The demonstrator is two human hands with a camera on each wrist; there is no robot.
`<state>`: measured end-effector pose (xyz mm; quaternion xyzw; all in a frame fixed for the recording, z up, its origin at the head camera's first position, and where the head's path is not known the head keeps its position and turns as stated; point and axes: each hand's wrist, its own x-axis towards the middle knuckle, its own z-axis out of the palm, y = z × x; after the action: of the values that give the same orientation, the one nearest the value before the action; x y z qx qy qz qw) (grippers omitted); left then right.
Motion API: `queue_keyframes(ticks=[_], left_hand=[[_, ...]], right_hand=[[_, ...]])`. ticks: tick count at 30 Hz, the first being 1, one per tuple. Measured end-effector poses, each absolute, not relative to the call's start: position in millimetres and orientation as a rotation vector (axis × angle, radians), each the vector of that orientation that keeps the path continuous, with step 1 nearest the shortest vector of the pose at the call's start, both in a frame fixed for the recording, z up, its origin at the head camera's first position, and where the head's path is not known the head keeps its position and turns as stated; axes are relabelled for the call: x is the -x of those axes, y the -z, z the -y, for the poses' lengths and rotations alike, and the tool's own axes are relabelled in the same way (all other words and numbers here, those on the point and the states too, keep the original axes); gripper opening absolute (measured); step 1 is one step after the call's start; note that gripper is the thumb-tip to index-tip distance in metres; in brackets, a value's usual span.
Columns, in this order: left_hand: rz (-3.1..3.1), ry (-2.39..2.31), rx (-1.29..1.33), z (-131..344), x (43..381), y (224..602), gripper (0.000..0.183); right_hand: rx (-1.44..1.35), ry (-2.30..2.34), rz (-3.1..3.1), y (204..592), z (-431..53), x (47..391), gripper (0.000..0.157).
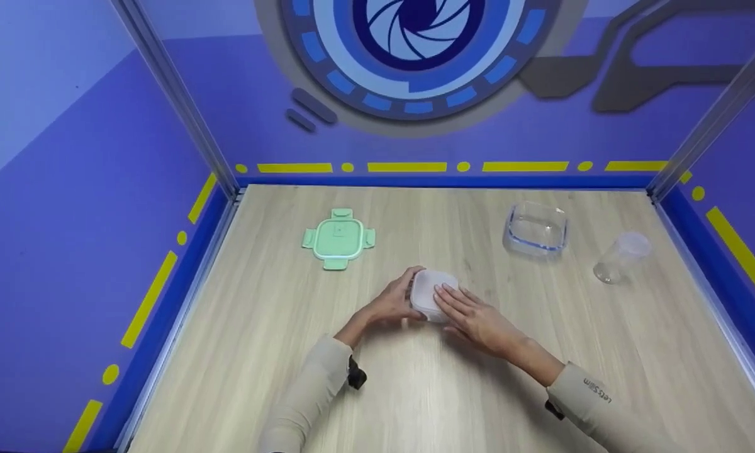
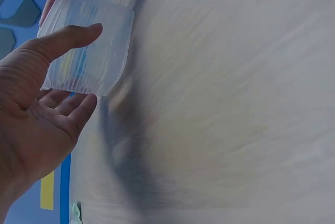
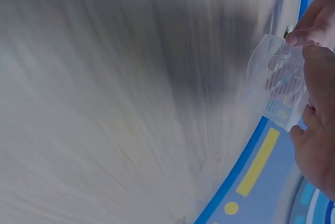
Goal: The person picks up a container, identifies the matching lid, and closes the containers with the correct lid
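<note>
Near the middle of the table, a small square translucent plastic container (image 1: pixel 429 306) with a whitish top (image 1: pixel 425 288) is held between both hands. My left hand (image 1: pixel 393 298) grips its left side. In the left wrist view the thumb of the left hand (image 2: pixel 39 93) lies along one ribbed wall, with the fingers on another side. My right hand (image 1: pixel 481 319) rests its extended fingers across the top. The right wrist view shows the clear container (image 3: pixel 277 77) beside the right hand (image 3: pixel 320 114), whose fingertips are partly hidden.
A green four-flap lid (image 1: pixel 340 238) lies at the back left. At the back right stands a square glass container (image 1: pixel 536 233). Further right is a clear cup or jar (image 1: pixel 616 259) with a whitish top. Purple-blue panels (image 1: pixel 277 100) border the wooden table (image 1: pixel 258 314).
</note>
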<state>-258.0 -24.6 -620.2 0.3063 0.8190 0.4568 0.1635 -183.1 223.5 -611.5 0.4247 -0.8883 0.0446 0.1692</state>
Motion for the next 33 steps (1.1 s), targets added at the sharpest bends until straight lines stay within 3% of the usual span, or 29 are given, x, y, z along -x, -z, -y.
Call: queue_keyframes(ticks=[13, 20, 27, 33], left_hand=[[-2.34, -1.334, -0.866, 26, 259, 619, 0.097], [-2.266, -1.373, -0.852, 23, 257, 622, 0.097], [-2.259, -1.361, -0.869, 23, 261, 620, 0.094], [-2.249, -1.351, -0.89, 29, 262, 621, 0.092]], right_hand=[[-1.204, -0.104, 2.489, 609, -219, 187, 0.072], [-1.072, -0.321, 2.442, 608, -209, 188, 0.047], [-1.104, -0.423, 2.677, 602, -210, 206, 0.054], [-1.238, -0.313, 2.535, 610, -211, 212, 0.047]])
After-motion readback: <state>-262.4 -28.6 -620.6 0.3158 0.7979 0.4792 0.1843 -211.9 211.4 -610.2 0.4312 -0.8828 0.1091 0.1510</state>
